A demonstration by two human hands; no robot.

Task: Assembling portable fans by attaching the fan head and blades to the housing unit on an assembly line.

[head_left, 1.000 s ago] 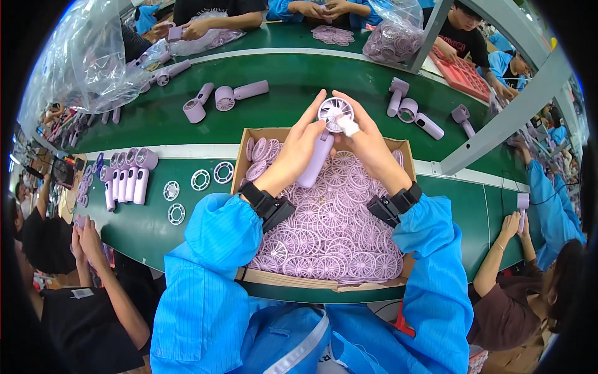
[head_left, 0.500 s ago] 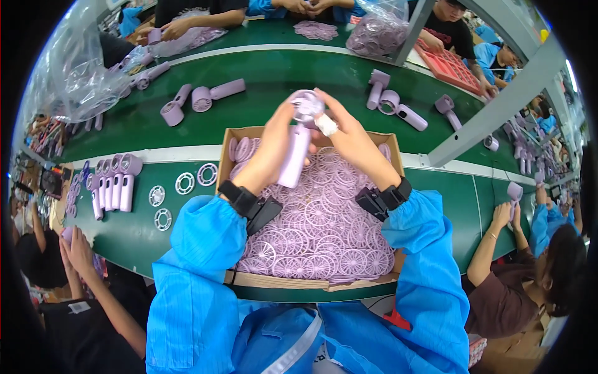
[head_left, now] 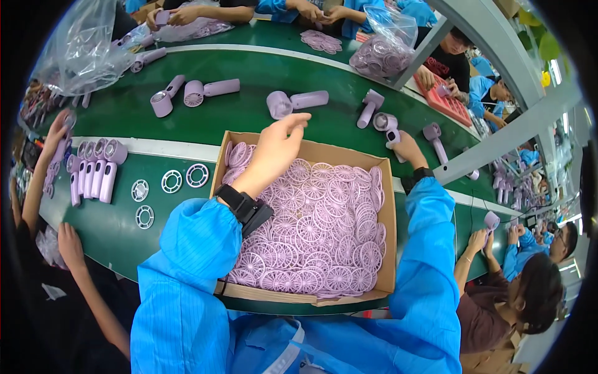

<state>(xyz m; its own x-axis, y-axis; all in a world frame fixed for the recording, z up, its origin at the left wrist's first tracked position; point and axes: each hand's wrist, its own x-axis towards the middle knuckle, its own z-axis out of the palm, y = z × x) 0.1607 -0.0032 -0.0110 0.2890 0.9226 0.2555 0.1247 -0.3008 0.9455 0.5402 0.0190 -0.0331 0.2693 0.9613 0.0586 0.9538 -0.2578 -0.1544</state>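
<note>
A cardboard box (head_left: 389, 218) in front of me holds many lilac fan grilles (head_left: 305, 227), round with spokes. Over the box's far left part is my left hand (head_left: 277, 149), open and with nothing in it, its fingers stretched toward the right. Just beyond it a lilac handheld fan (head_left: 308, 100) lies on the green belt. Off the box's far right corner, my right hand (head_left: 406, 149) is closed round the handle of another handheld fan (head_left: 387, 122). Its fingers are partly hidden by the hand itself.
More handheld fans (head_left: 213, 89) lie along the belt. At left stand several fans in a row (head_left: 99, 168), beside loose white rings (head_left: 171, 181). A grey metal post (head_left: 492, 149) slants at right. Co-workers sit around; one person's hand (head_left: 57, 128) reaches in from the left.
The fan that both hands held over the box is out of them, and one now lies on the belt beyond my left hand. My right hand has moved right and gripped another fan.
</note>
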